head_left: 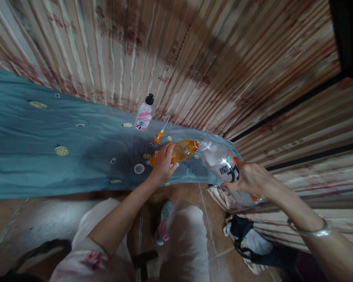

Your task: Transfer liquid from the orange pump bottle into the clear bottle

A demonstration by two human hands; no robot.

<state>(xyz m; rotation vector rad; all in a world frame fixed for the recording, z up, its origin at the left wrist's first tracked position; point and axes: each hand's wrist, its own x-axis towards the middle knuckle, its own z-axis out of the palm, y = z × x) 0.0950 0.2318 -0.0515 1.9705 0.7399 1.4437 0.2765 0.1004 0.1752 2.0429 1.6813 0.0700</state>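
Observation:
My left hand (164,162) is wrapped round an orange see-through bottle (182,151), tilted with its open neck to the right. My right hand (247,176) holds a larger clear bottle (220,160) with an orange and white label, its neck leaning left. The two mouths meet or nearly meet; whether they touch I cannot tell. Behind my left hand lies an orange pump top (158,137) with a thin tube. A clear bottle with a black cap and pink label (144,116) is further back. A small round clear lid (139,169) lies left of my left hand.
A teal patterned cloth (85,156) covers the long surface. Pleated curtains (153,51) hang behind it and on the right. Below are my legs, a shoe (165,223) on the tiled floor, and a dark and white bundle (250,239) at the lower right.

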